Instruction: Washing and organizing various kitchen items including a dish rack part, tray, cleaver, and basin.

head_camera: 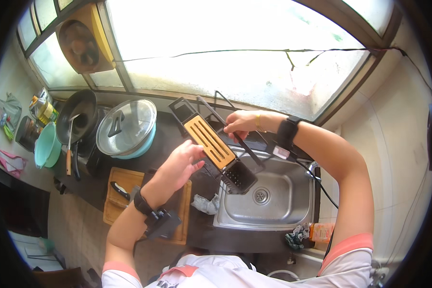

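A black kitchen rack with a yellow-brown slotted wooden insert stands tilted between my hands, its perforated end over the sink's left side. My right hand pinches a long black bar on the rack's right side; whether the bar is joined to the rack is unclear. At the insert's left edge is my left hand, its fingertips touching or just over the wood and its thumb apart. Whether it bears any of the rack's weight cannot be seen.
A steel sink lies below my right forearm. A bamboo cutting board holds a black-handled knife. Further left are a lidded pan, a wok with a spatula, and a green basin. Crumpled plastic sits beside the sink.
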`<move>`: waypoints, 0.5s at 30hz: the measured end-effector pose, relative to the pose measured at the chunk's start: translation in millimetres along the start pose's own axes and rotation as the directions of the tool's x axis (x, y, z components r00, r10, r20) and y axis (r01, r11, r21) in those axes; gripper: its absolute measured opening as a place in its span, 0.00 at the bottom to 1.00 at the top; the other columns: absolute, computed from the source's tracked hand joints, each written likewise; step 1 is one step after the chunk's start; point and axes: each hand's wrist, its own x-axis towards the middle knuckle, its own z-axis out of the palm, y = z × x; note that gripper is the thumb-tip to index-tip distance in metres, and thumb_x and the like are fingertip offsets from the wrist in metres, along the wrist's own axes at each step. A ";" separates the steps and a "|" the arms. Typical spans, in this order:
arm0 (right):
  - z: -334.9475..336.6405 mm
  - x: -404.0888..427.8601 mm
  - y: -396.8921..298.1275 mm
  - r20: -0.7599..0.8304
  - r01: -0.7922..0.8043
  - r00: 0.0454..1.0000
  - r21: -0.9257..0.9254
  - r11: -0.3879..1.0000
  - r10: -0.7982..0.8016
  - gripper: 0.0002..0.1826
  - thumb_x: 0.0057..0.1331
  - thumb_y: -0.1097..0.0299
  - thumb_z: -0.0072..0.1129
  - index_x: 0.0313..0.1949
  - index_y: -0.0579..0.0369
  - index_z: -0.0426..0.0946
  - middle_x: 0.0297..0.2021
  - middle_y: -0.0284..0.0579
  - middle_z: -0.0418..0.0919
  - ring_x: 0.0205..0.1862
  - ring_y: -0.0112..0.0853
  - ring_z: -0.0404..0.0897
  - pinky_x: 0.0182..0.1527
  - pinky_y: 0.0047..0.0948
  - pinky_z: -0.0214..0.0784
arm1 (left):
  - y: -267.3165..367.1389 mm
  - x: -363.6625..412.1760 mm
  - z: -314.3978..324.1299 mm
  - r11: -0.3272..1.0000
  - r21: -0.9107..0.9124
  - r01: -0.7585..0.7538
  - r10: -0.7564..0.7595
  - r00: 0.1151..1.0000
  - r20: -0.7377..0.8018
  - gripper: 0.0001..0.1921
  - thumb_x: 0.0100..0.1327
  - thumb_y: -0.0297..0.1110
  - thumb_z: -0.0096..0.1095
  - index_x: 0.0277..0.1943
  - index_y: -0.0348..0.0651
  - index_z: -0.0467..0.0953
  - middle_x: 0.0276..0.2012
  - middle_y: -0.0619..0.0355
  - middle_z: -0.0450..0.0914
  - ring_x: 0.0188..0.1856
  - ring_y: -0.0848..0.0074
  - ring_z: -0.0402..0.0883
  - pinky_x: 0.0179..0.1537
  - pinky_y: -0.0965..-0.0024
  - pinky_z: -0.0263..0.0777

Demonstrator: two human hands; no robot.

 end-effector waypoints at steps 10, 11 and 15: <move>65.1 -98.3 9.1 -0.177 0.017 0.960 0.810 0.586 0.216 0.12 0.59 0.69 0.45 0.39 0.63 0.64 0.33 0.49 0.72 0.39 0.40 0.77 0.37 0.28 0.73 | 24.9 15.5 6.6 0.910 0.414 -0.012 -0.056 0.987 0.152 0.25 0.61 0.43 0.49 0.59 0.41 0.59 0.55 0.58 0.66 0.58 0.75 0.61 0.56 0.66 0.56; 68.8 -102.4 9.2 -0.203 0.060 0.948 0.869 0.491 0.244 0.12 0.59 0.70 0.44 0.39 0.64 0.63 0.34 0.51 0.72 0.41 0.42 0.77 0.39 0.30 0.73 | 26.5 16.1 7.7 0.837 0.547 -0.029 0.008 0.999 0.040 0.30 0.62 0.45 0.49 0.63 0.40 0.53 0.58 0.58 0.64 0.60 0.76 0.58 0.57 0.65 0.54; 81.6 -112.6 2.0 -0.264 0.207 0.946 0.939 0.276 0.187 0.15 0.57 0.71 0.43 0.41 0.68 0.60 0.43 0.58 0.67 0.48 0.47 0.72 0.47 0.36 0.72 | 49.9 7.1 -16.6 0.759 0.650 -0.028 -0.035 0.996 0.083 0.35 0.61 0.56 0.46 0.64 0.42 0.50 0.60 0.58 0.59 0.63 0.74 0.53 0.60 0.56 0.46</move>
